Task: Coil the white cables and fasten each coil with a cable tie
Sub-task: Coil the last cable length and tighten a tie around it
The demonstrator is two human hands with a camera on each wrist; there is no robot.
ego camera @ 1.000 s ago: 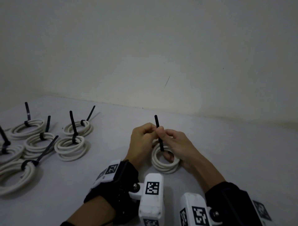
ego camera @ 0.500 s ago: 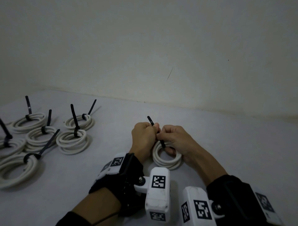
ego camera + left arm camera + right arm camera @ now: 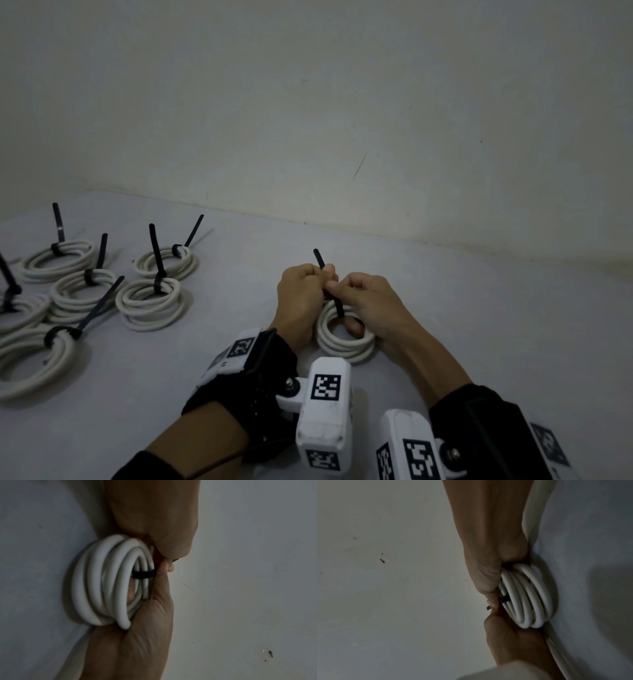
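Observation:
A white cable coil [image 3: 346, 341] lies on the table between my hands. A black cable tie [image 3: 339, 306] loops round its far side, and the tail [image 3: 318, 258] sticks up, leaning left. My left hand [image 3: 320, 277] grips the tail in curled fingers. My right hand [image 3: 334, 286] pinches the tie just above the coil, with one finger down inside the ring. The left wrist view shows the coil [image 3: 96, 581] and the tie band [image 3: 144, 574] across its strands. In the right wrist view my right hand [image 3: 493, 603] pinches the tie [image 3: 504, 599] beside the coil [image 3: 530, 595].
Several tied white coils lie at the left of the table, among them one [image 3: 147, 299] nearest my hands and one [image 3: 30, 356] at the front left, each with a black tie tail standing up. A plain wall [image 3: 342, 120] rises behind the table.
The tie tail stood upright between both hands' fingertips. Now it leans left, with my left fingers curled round it. Both hands sit lower against the coil.

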